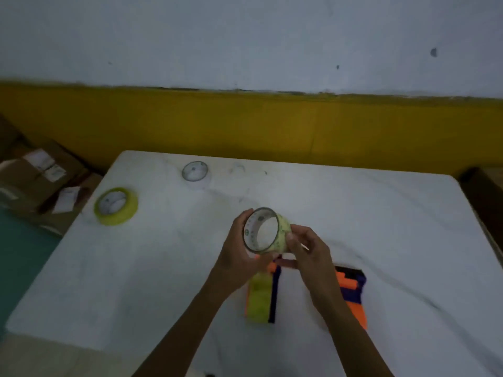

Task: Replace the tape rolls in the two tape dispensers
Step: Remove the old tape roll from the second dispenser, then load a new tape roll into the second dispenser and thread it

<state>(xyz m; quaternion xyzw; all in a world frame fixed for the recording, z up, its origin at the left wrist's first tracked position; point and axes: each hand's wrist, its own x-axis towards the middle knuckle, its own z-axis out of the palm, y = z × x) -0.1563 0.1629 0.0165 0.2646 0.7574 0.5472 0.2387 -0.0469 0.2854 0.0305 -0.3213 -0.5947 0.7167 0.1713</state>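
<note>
Both my hands hold a nearly spent yellowish tape roll above the table, its open core facing me. My left hand cups its left side; my right hand pinches its right edge. Right below lies an orange and dark blue tape dispenser with a yellow-green roll in it. A second orange and blue dispenser lies to the right, partly behind my right forearm. A full yellow-green tape roll lies flat at the table's left. An empty clear core sits further back.
The white-covered table stands against a yellow and white wall. Cardboard boxes are stacked on the floor off the table's left edge. A dark object stands off the right edge.
</note>
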